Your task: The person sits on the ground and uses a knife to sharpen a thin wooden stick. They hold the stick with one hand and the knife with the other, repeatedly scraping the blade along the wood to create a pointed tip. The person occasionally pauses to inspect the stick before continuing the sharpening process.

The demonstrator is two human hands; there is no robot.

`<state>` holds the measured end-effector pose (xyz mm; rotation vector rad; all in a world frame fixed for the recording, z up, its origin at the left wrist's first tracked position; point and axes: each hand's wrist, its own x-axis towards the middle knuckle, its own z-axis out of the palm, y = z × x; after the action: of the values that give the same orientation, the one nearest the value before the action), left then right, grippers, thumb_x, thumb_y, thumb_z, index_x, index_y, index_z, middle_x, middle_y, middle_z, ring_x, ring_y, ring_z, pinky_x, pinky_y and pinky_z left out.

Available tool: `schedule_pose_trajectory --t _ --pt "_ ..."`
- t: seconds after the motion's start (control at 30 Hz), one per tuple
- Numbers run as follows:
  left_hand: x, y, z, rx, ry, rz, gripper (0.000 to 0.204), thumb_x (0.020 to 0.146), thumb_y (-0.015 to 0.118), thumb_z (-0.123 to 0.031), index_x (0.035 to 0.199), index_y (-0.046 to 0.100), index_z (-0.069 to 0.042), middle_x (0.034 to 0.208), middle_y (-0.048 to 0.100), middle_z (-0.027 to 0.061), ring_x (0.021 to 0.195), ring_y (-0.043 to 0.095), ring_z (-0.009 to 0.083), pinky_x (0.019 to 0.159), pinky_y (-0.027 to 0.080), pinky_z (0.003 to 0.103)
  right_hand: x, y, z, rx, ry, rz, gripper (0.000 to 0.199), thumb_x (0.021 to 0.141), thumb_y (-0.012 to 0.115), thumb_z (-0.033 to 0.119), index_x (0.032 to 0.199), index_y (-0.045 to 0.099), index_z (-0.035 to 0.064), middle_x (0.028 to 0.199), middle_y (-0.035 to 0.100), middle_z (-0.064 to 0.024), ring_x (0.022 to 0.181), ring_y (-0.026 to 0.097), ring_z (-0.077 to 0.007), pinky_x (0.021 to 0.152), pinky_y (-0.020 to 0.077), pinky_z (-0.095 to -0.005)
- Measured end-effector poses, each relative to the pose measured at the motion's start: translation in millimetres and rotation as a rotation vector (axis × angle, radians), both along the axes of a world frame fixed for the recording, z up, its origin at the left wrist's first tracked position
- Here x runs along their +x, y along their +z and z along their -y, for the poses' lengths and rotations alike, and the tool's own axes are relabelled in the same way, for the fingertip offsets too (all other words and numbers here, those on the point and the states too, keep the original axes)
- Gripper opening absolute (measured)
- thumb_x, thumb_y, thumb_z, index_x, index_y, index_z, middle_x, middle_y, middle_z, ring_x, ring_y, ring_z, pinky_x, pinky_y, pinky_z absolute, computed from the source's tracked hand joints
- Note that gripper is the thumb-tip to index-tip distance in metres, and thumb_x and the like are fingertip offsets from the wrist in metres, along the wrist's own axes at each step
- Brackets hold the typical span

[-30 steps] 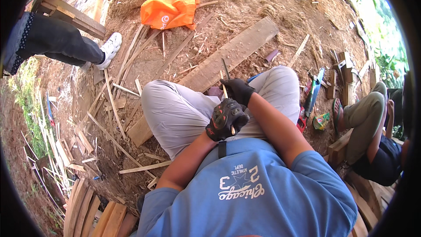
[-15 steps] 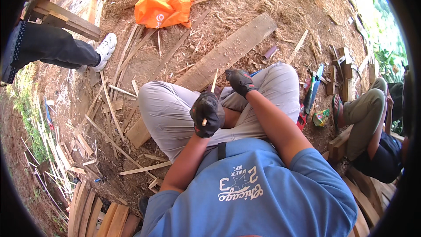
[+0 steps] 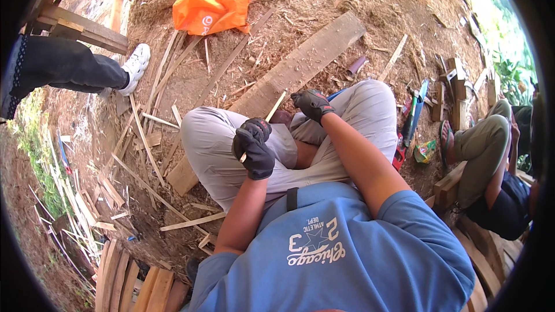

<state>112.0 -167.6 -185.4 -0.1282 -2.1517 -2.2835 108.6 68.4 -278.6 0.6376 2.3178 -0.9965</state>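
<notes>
An orange bag (image 3: 211, 7) lies beyond a long plank (image 3: 300, 63).

Bare dirt ground (image 3: 324, 0) lying strewn with shavings, a long plank (image 3: 289, 75) lying across it, an orange bag (image 3: 211, 7) sitting beyond, thin wood strips (image 3: 144, 133) scattering left, stacked slats (image 3: 133, 283) resting near

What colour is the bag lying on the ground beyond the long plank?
Bright orange, with a small white mark; the bag shows best in the head view, near the top.
</notes>
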Motion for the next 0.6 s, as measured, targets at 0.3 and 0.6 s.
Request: schedule_pose_trajectory --t 0.3,0.6 --pt "-6.3 34.8 -19.3 0.166 -0.003 0.012 0.063 0.113 0.037 -0.056 0.069 0.037 -0.011 0.064 0.036 0.0029 0.057 0.034 0.0165 0.058 0.031 0.034 0.7 1.3 -1.5 0.001 0.010 0.019 0.050 0.105 0.049 0.048 0.115 0.077 0.0081 0.115 0.074 -0.0229 0.104 0.072 -0.0421 0.090 0.0549 -0.0485" --pt "-16.4 31.1 -9.9 0.286 0.027 0.101 0.065 0.113 0.033 -0.058 0.066 0.036 -0.013 0.060 0.033 0.0011 0.056 0.033 0.0164 0.059 0.032 0.034 3.7 -0.4 3.7 0.065 0.050 -0.043 0.046 0.106 0.047 0.041 0.116 0.076 0.0072 0.115 0.073 -0.0245 0.104 0.072 -0.0430 0.088 0.0561 -0.0498"
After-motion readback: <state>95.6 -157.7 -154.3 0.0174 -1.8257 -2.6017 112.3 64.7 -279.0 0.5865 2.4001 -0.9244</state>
